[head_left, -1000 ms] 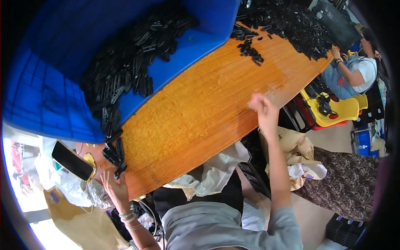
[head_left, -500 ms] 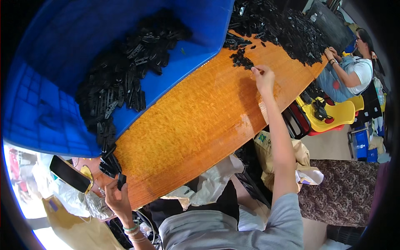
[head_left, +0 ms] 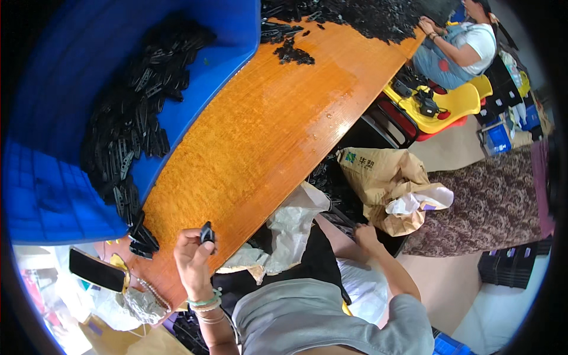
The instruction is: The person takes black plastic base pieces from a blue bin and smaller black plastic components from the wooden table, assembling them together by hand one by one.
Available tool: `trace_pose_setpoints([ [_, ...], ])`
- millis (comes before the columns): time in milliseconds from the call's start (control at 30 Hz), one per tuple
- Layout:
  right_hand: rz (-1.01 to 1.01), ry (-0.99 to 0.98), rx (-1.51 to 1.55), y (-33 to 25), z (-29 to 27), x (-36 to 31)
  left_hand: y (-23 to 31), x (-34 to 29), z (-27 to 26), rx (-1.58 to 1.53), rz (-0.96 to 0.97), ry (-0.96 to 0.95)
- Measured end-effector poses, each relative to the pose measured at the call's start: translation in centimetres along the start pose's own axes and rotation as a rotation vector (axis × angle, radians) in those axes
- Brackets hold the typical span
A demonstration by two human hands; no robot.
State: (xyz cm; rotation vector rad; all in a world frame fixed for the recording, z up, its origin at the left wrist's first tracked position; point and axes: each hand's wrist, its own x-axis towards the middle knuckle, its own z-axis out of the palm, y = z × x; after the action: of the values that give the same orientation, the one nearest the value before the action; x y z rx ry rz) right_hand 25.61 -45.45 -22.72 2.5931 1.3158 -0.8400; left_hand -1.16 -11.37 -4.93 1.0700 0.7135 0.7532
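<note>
My left hand (head_left: 194,255) is raised over the table's near edge, its thumb and fingers closed on a small black plastic piece (head_left: 206,232). My right hand (head_left: 368,236) is lowered beside the table, next to a brown paper bag (head_left: 378,171) with its top crumpled. The fingers of that hand curl at a dark edge, and what they hold, if anything, does not show. Long black plastic parts (head_left: 127,130) lie piled in a tipped blue bin (head_left: 204,109) at left, a few spilling out at its lower corner. Small black pieces (head_left: 294,54) lie scattered at the far side.
The wooden table (head_left: 236,160) runs diagonally, with a large black heap (head_left: 361,18) at its far end. A co-worker (head_left: 458,50) sits there beside a yellow chair (head_left: 441,109). A phone (head_left: 96,269) stands at the left edge. White sacking (head_left: 290,228) hangs at the near side.
My right hand has drawn back from the small black pieces and dropped beside the table near the paper bag. My left hand, holding the black plastic piece, has moved right and up from the bin's corner.
</note>
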Motion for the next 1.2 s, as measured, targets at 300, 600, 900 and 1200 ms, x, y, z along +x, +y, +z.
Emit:
trace_pose_setpoints([
  [300,-0.567,0.564,1.592,-12.0,-18.0,0.9,-0.9,-0.7,5.3,-0.063,-0.286,-0.242],
  [600,-0.658,0.574,1.608,-16.4,-18.5,-1.2,-1.4,-1.7,8.2,0.114,-0.137,-0.298],
  [900,-0.580,0.683,1.165,-20.4,-19.0,-2.1,-1.6,-2.1,8.3,0.318,0.013,-0.268],
  [1200,-0.401,0.705,1.542,-21.1,-17.3,-2.2,-1.4,-2.6,8.8,-0.003,-0.228,-0.155],
])
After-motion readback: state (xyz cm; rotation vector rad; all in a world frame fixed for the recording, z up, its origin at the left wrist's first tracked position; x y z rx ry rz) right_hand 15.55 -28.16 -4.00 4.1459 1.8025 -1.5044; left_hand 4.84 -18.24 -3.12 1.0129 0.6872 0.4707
